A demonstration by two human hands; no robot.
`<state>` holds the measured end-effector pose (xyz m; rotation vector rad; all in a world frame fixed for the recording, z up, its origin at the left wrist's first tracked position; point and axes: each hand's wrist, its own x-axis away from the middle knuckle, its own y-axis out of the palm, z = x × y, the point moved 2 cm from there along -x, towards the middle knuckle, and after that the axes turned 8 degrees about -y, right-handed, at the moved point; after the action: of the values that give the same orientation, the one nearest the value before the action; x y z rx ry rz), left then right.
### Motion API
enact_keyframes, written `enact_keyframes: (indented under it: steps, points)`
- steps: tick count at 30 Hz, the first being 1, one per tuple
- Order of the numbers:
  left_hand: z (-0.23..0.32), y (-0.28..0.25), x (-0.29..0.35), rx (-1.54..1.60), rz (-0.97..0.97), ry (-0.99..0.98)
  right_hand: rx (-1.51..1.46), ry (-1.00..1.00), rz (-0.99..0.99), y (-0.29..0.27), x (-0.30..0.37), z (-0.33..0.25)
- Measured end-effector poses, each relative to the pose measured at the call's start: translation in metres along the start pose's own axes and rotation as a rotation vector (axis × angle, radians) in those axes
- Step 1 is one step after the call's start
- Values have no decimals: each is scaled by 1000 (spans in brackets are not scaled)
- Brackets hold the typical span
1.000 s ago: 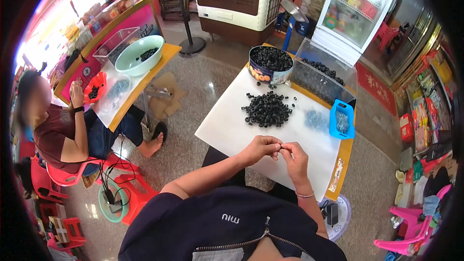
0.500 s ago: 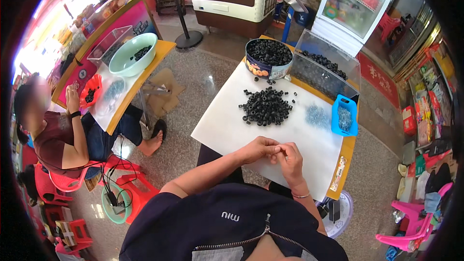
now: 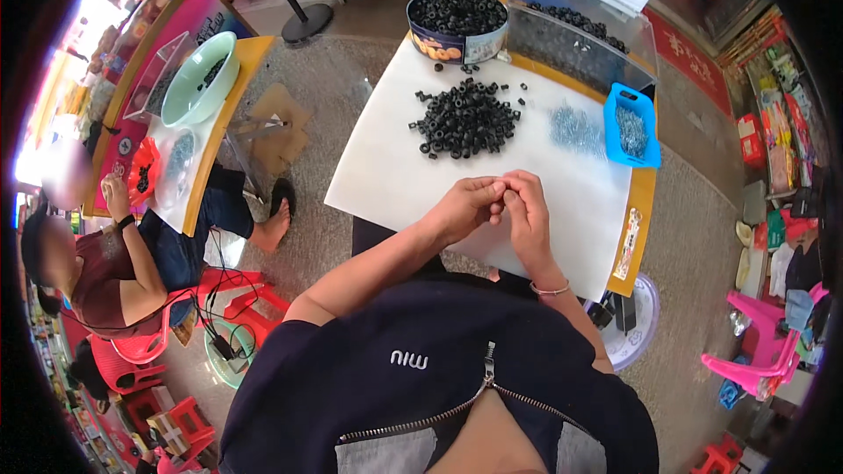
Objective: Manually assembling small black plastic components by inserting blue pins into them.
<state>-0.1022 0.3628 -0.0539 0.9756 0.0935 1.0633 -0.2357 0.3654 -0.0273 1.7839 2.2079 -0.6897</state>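
Note:
My left hand (image 3: pixel 472 205) and my right hand (image 3: pixel 525 211) meet over the near part of a white-covered table (image 3: pixel 378 158). Both are closed, fingertips pinched together; whatever sits between them is too small or hidden to make out. Beyond them lies a heap of small black ring-like parts (image 3: pixel 465 118), with a few strays around it. A thin spread of small clear bluish pieces (image 3: pixel 575 129) is to its right. Beside that, a bright blue plastic basket (image 3: pixel 652 154) holds more such clear pieces.
A round tin (image 3: pixel 439 46) full of black parts stands at the table's far edge, next to a clear plastic bin (image 3: pixel 549 51) with more. At left, a seated person (image 3: pixel 118 276) works at another table bearing a pale green bowl (image 3: pixel 224 83). A pink chair (image 3: pixel 764 342) stands at right.
My view has tilted and shifted, so the table and its contents sit higher in the picture. My hands stay pinched together, slightly nearer the black heap in view.

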Motion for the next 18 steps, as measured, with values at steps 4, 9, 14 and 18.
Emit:
enact_keyframes:
  steps: [4,9,14,18]
  points:
    - [-1,-3,1,33,-10,-28,-29,52,-35,-3,-2,-3]
    - [-1,-14,-2,1,-94,-67,264,-162,-98,-9,-7,-2]
    - [-4,-16,-7,-12,-59,-40,355,-213,-63,-10,-7,-1]
    - [-4,-15,-11,73,-16,-18,336,-117,1,-10,-4,2]
